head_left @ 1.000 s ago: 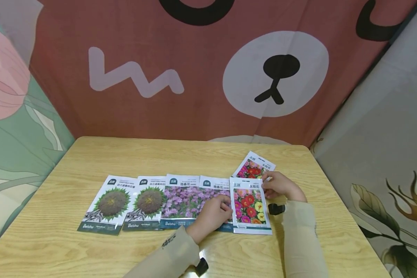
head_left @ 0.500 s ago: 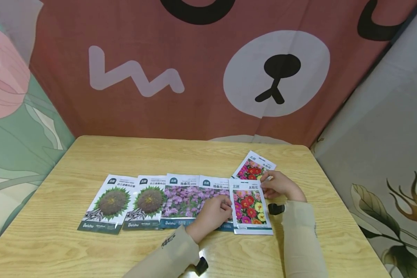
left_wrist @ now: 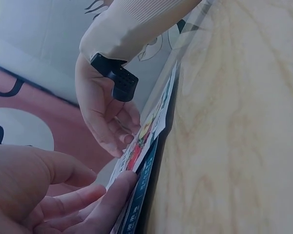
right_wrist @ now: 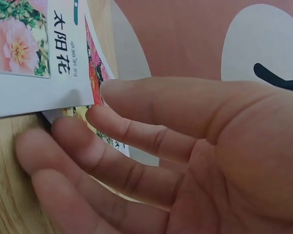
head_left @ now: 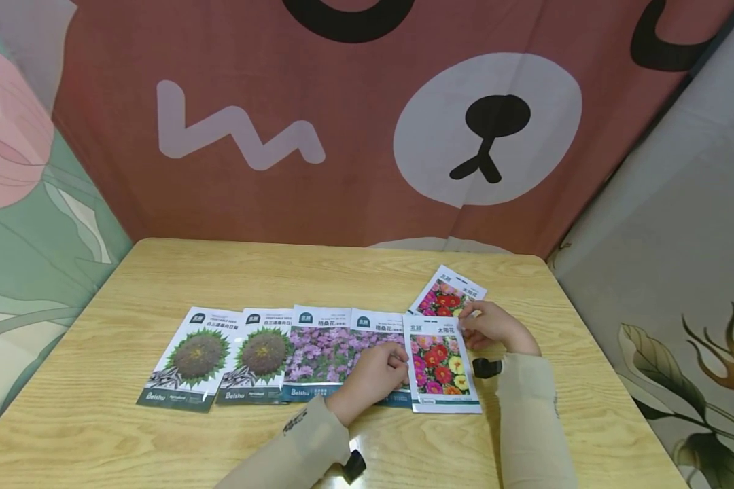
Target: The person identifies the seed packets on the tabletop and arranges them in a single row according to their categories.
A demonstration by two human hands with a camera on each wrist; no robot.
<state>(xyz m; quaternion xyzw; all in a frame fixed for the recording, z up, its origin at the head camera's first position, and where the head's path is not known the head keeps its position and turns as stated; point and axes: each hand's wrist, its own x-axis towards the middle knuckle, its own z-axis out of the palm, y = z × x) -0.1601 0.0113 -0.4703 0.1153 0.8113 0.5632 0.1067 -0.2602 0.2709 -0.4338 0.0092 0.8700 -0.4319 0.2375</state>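
A seed packet with red, pink and yellow flowers point(head_left: 440, 367) lies at the right end of a row, overlapping a purple-flower packet point(head_left: 376, 326). My left hand point(head_left: 376, 377) rests on the purple-flower packet, its fingertips at the left edge of the red-flower one. In the left wrist view, one of its fingers touches that edge and the thumb stands apart. My right hand point(head_left: 492, 326) is at the red-flower packet's upper right corner. In the right wrist view, its loosely bent fingers and thumb lie beside that corner, with no clear pinch.
A second red-flower packet point(head_left: 443, 292) lies tilted behind the first, partly covered. Leftward in the row are another purple-flower packet point(head_left: 318, 353) and two sunflower packets, one at the far left point(head_left: 196, 356). Printed curtains point(head_left: 269, 204) border the wooden table point(head_left: 251, 272).
The front red-flower packet has shifted very slightly towards the right and the near edge. Both hands have stayed almost in place.
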